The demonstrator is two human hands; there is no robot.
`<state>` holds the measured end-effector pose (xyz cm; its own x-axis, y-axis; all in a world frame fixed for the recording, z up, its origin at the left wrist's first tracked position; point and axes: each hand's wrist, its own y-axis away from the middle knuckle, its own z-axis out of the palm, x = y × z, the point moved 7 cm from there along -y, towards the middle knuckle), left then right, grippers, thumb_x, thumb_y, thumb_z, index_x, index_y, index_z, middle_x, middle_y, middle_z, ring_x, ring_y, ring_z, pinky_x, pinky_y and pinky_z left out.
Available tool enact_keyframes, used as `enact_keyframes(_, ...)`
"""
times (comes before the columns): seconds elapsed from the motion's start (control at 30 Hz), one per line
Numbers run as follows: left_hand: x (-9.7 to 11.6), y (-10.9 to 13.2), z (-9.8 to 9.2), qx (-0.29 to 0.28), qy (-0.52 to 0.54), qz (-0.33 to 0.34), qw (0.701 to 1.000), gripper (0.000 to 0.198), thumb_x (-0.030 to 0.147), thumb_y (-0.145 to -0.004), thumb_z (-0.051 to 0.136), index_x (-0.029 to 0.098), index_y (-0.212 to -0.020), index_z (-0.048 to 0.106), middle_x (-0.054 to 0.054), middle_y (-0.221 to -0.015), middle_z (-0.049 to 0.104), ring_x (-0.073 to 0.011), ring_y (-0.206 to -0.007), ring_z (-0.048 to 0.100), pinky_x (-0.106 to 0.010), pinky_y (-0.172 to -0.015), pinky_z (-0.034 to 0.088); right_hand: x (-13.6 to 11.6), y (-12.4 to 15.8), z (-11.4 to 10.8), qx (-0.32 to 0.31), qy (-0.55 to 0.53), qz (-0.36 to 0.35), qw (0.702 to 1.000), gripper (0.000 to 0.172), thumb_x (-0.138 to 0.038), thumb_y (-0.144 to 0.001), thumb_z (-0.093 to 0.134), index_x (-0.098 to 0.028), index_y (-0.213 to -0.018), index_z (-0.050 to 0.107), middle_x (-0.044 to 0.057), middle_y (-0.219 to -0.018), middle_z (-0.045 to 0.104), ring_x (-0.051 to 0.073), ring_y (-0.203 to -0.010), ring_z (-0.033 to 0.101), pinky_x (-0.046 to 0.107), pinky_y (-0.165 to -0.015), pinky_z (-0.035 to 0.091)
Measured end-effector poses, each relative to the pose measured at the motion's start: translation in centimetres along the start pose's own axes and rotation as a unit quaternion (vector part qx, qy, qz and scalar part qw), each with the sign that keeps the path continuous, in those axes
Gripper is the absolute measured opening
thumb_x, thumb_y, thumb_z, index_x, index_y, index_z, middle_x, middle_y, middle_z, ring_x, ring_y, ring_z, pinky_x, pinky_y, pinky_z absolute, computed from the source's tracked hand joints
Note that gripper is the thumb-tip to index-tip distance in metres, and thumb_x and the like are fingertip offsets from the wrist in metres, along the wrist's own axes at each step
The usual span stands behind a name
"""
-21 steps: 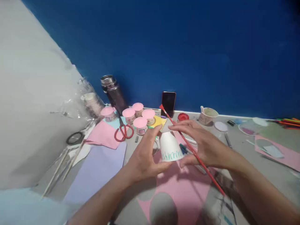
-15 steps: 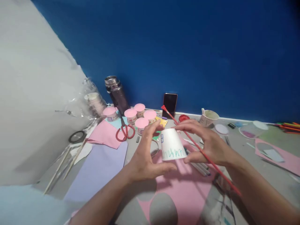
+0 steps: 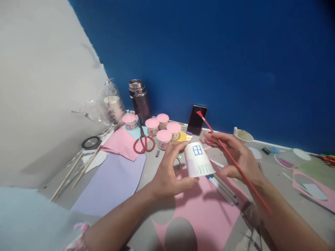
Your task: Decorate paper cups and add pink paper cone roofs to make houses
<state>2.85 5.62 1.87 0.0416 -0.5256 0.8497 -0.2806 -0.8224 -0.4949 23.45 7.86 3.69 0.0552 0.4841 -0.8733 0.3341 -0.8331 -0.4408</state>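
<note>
My left hand (image 3: 170, 170) grips a white paper cup (image 3: 193, 164) turned upside down, thumb at its rim and fingers near its base. A blue window and green grass-like strokes are drawn on its side. My right hand (image 3: 239, 157) holds a long red paintbrush (image 3: 235, 162) between its fingers, bristles pointing up and away. The right fingertips and thumb are apart from the cup, just to its right. Below the cup lie white markers (image 3: 223, 191) and a pink sheet (image 3: 209, 216) with round holes cut out.
Several cups with pink tops (image 3: 164, 136) stand behind the left hand, beside red-handled scissors (image 3: 143, 143) and a flask (image 3: 141, 103). A phone (image 3: 197, 120) leans on the blue wall. Purple paper (image 3: 112, 184), sticks (image 3: 65, 177) and black tape (image 3: 91, 142) lie left.
The cup has been turned, bringing the blue window to the front. My right hand has drawn away from the cup to the right, still carrying the brush. The view has shifted slightly.
</note>
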Motion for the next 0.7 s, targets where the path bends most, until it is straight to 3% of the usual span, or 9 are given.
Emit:
enact_keyframes(0.1, 1.1, -0.1, 0.1, -0.028, -0.142, 0.055, 0.988, 0.089, 0.020, -0.068, 0.083, 0.029, -0.149, 0.048, -0.010, -0.131, 0.049, -0.0320, -0.128, 0.053, -0.053, -0.112, 0.049, -1.8, 0.1, 0.4, -0.043, 0.132, -0.029, 0.990, 0.093, -0.062, -0.069, 0.093, -0.032, -0.150, 0.058, 0.013, -0.154, 0.060, 0.037, -0.144, 0.054, 0.054, -0.121, 0.045)
enact_keyframes(0.23, 1.4, -0.1, 0.5, -0.067, -0.161, 0.060, 0.983, 0.088, 0.023, -0.070, 0.083, 0.027, -0.151, 0.047, -0.010, -0.127, 0.050, -0.0304, -0.122, 0.056, -0.051, -0.107, 0.053, -2.7, 0.4, 1.8, -0.096, 0.252, -0.055, 0.961, 0.090, -0.066, -0.072, 0.089, -0.030, -0.148, 0.059, 0.015, -0.150, 0.060, 0.038, -0.143, 0.053, 0.053, -0.114, 0.052)
enact_keyframes(0.4, 0.8, -0.2, 0.3, -0.092, -0.130, 0.023, 0.987, 0.095, 0.024, -0.072, 0.086, 0.031, -0.156, 0.042, -0.010, -0.137, 0.048, -0.0313, -0.130, 0.054, -0.050, -0.111, 0.052, -2.8, 0.4, 1.9, -0.078, 0.259, -0.072, 0.960, 0.085, -0.070, -0.074, 0.086, -0.028, -0.145, 0.062, 0.015, -0.143, 0.063, 0.037, -0.137, 0.059, 0.052, -0.109, 0.056)
enact_keyframes(0.5, 0.3, -0.3, 0.1, -0.090, -0.127, -0.007, 0.988, 0.087, 0.017, -0.072, 0.081, 0.032, -0.150, 0.048, -0.008, -0.136, 0.049, -0.0288, -0.128, 0.055, -0.048, -0.112, 0.053, -3.3, 0.2, 1.6, -0.069, 0.237, -0.076, 0.966, 0.086, -0.070, -0.075, 0.085, -0.028, -0.146, 0.062, 0.014, -0.144, 0.065, 0.037, -0.137, 0.059, 0.054, -0.111, 0.054)
enact_keyframes(0.57, -0.1, -0.3, -0.1, -0.074, -0.138, -0.032, 0.987, 0.080, 0.015, -0.072, 0.078, 0.030, -0.146, 0.051, -0.008, -0.135, 0.049, -0.0286, -0.128, 0.055, -0.045, -0.106, 0.057, -4.2, -0.1, 0.6, -0.016, 0.214, -0.074, 0.974, 0.067, -0.061, -0.085, 0.082, -0.031, -0.142, 0.066, 0.011, -0.142, 0.068, 0.035, -0.134, 0.062, 0.055, -0.111, 0.054)
enact_keyframes(0.63, -0.6, -0.1, -0.2, -0.066, -0.141, -0.064, 0.986, 0.076, 0.016, -0.072, 0.076, 0.029, -0.144, 0.053, -0.009, -0.134, 0.049, -0.0293, -0.129, 0.054, -0.040, -0.096, 0.062, -5.2, 0.0, -1.5, 0.112, 0.184, -0.061, 0.974, 0.036, -0.046, -0.096, 0.074, -0.033, -0.130, 0.074, 0.007, -0.128, 0.077, 0.031, -0.121, 0.071, 0.053, -0.106, 0.056)
enact_keyframes(0.7, -1.0, 0.1, 0.0, -0.067, -0.146, -0.086, 0.983, 0.075, 0.016, -0.072, 0.076, 0.028, -0.142, 0.054, -0.010, -0.134, 0.049, -0.0299, -0.131, 0.054, -0.039, -0.094, 0.063, -5.6, 1.0, -3.7, 0.242, 0.120, -0.043, 0.962, 0.020, -0.038, -0.102, 0.067, -0.033, -0.117, 0.079, 0.005, -0.106, 0.082, 0.028, -0.102, 0.076, 0.050, -0.096, 0.060)
